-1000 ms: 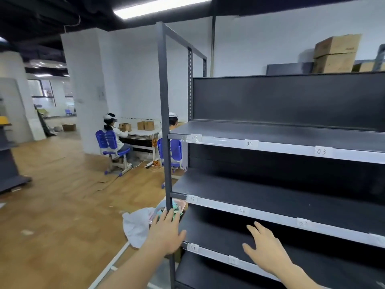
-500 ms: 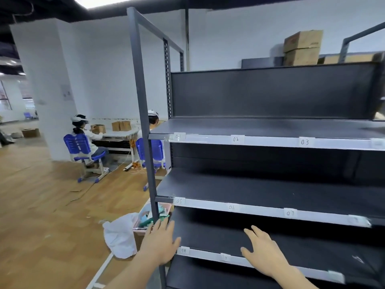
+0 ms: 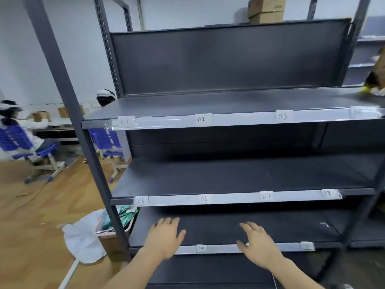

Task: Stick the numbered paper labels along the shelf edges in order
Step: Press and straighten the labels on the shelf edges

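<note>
Both hands are flat and empty over the lowest labelled shelf edge (image 3: 220, 248). The left hand (image 3: 165, 236) is just left of label 10 (image 3: 201, 248), fingers straight and slightly spread; the right hand (image 3: 258, 244) is just right of it, likewise. Farther right of label 10 sits a blurred label (image 3: 307, 245); down-left stands a bin (image 3: 108, 243). One shelf above label 10 run label 05 (image 3: 140, 200), label 06 (image 3: 203, 199), label 07 (image 3: 266, 196), label 08 (image 3: 326, 193); two above, label 01 (image 3: 124, 121), label 02 (image 3: 201, 119), label 03 (image 3: 282, 116).

head view | head-worn, faces forward-down | close to shelf unit (image 3: 229, 122) — one view only
</note>
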